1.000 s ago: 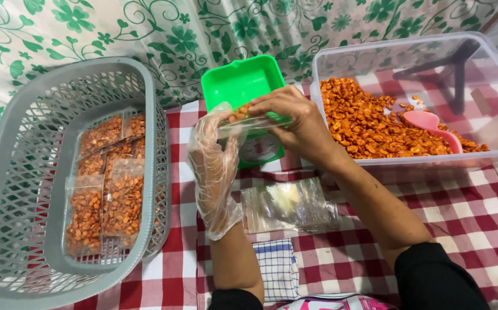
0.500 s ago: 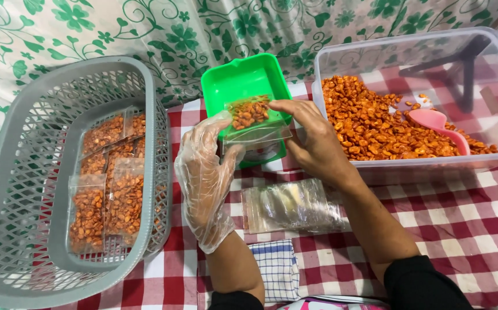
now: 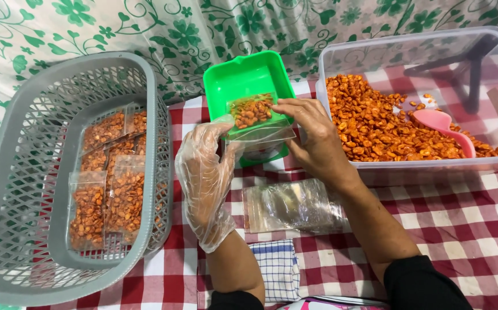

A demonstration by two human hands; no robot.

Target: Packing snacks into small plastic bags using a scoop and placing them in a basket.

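Observation:
My left hand (image 3: 205,172), in a loose clear plastic glove, pinches the left edge of a small clear bag (image 3: 253,117) partly filled with orange snack pieces. My bare right hand (image 3: 315,135) grips the bag's right side from above. The bag is held over a green tray (image 3: 243,77) on the table. Just right of my right hand stands a large clear tub (image 3: 479,51) of the same orange snack (image 3: 369,123), with a pink scoop (image 3: 441,126) lying in it.
A grey plastic basket (image 3: 36,103) at the left holds several filled snack bags (image 3: 108,183). A pile of empty clear bags (image 3: 292,205) lies on the red-checked tablecloth (image 3: 461,229) below my hands. A blue-checked cloth (image 3: 279,268) sits near my forearms. A green floral cloth (image 3: 174,28) hangs behind.
Both hands have lifted the small bag a little and turned it, so its snack filling now faces up over the green tray. The gloved hand has shifted to the bag's left edge.

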